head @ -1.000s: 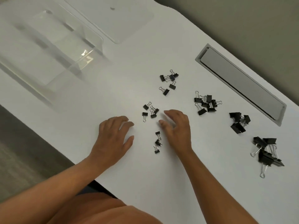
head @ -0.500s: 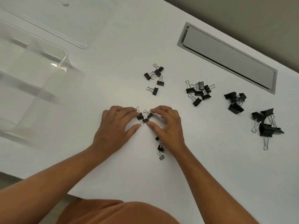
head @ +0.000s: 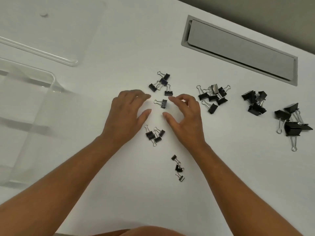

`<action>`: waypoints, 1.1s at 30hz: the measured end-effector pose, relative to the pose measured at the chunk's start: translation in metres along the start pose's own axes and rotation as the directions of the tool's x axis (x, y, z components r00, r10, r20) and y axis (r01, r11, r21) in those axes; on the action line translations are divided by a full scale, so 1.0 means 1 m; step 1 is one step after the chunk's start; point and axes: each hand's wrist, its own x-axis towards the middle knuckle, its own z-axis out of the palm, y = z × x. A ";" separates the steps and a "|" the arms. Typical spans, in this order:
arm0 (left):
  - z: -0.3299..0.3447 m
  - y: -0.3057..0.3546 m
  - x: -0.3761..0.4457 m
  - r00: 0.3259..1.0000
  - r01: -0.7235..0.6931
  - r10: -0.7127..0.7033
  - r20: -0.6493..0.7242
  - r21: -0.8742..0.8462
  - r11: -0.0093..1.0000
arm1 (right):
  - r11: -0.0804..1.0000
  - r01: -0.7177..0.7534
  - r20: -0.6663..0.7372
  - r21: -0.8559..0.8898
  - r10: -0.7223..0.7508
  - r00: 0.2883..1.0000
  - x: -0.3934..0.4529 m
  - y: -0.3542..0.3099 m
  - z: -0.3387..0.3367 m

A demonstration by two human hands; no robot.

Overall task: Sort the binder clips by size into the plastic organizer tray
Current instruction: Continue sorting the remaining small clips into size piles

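Both hands (head: 126, 114) advanced across white desk (head: 119, 40)

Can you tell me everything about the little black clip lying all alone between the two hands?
The lone small binder clip has a black body that looks like metal and silvery wire handles folded out toward the left hand. It lies flat on the white table, apart from the clip clusters above and below it. The left hand and the right hand flank it with loosely curved fingers; neither touches it.
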 end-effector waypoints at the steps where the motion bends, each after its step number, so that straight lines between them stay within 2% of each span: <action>1: 0.003 -0.005 0.016 0.999 -0.042 0.040 0.020 0.064 0.997 | 0.999 0.025 0.009 -0.032 -0.025 1.000 0.007 0.000 0.005; 3: 0.009 -0.014 0.037 0.992 -0.116 0.104 0.077 0.174 0.978 | 0.996 0.059 0.007 -0.067 -0.059 0.998 0.014 0.000 0.013; 5: 0.011 -0.019 0.041 0.988 -0.151 0.138 0.074 0.217 0.964 | 0.994 0.075 -0.011 -0.079 -0.076 0.997 0.015 0.002 0.017; 9: 0.014 -0.021 0.032 0.968 -0.241 0.249 -0.025 0.174 0.955 | 0.986 0.145 0.021 -0.080 -0.144 0.989 0.015 0.006 0.015; 11: 0.015 -0.020 0.033 0.966 -0.247 0.255 -0.037 0.150 0.957 | 0.984 0.159 0.041 -0.078 -0.156 0.987 0.017 0.004 0.015; 16: 0.010 -0.020 0.036 0.982 -0.176 0.180 -0.056 0.058 0.983 | 0.997 0.006 -0.131 -0.078 -0.016 0.991 0.024 0.000 0.017; 18: 0.007 -0.017 0.038 0.982 -0.190 0.188 0.035 0.071 0.979 | 0.995 -0.021 -0.127 -0.099 0.009 0.992 0.023 -0.001 0.020; 21: 0.007 -0.012 0.040 0.952 -0.242 0.195 0.234 0.190 0.952 | 0.991 -0.015 -0.120 -0.132 -0.001 0.993 0.020 -0.001 0.022; 24: 0.010 -0.012 0.040 0.941 -0.266 0.184 0.284 0.282 0.922 | 0.996 -0.031 -0.133 -0.079 0.020 0.991 0.021 0.000 0.018; 28: 0.011 -0.011 0.040 0.962 -0.208 0.141 0.234 0.291 0.934 | 0.999 -0.013 -0.092 0.048 0.017 0.996 0.034 -0.003 0.008; 30: 0.011 -0.009 0.039 0.974 -0.183 0.135 0.184 0.280 0.942 | 1.000 0.018 -0.010 -0.004 -0.018 1.000 0.051 -0.001 0.005; 33: 0.012 -0.010 0.039 0.981 -0.164 0.128 0.145 0.281 0.946 | 0.979 0.087 0.166 -0.186 -0.056 0.985 0.074 0.003 0.003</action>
